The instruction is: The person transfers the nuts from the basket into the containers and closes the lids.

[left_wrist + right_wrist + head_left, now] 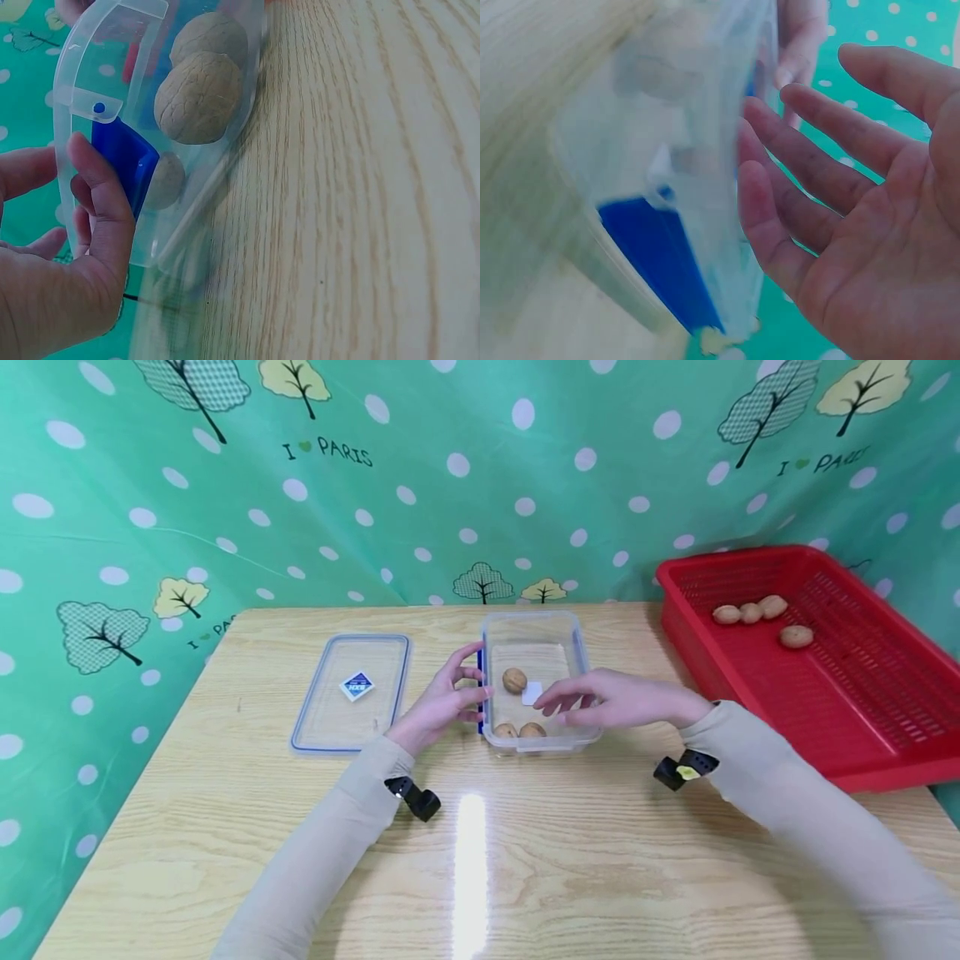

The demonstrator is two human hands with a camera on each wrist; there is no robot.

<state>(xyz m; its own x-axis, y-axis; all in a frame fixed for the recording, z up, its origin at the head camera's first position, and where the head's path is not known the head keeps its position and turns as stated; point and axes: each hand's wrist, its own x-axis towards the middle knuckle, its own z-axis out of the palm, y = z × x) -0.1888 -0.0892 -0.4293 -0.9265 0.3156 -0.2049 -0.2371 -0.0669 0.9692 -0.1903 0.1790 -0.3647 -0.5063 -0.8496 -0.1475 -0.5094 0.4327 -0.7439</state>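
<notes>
A clear plastic food container [536, 625] with blue side clips stands without its lid on the table. Inside lie a walnut [514, 680] toward the left and two more walnuts [199, 97] against the near wall, beside a small white square [532, 694]. My left hand [452, 693] holds the container's left wall, thumb at the rim and fingers outside by the blue clip [124, 161]. Over the container's right side hovers my right hand [600, 697], palm toward the container. Its fingers [817, 161] are spread and relaxed, with nothing between them.
On the left, a clear lid [322, 697] with a blue edge lies flat and bears a blue-and-white label [357, 686]. A red plastic basket [840, 718] at the right contains several walnuts [797, 637]. Behind the table hangs a green dotted curtain [420, 510].
</notes>
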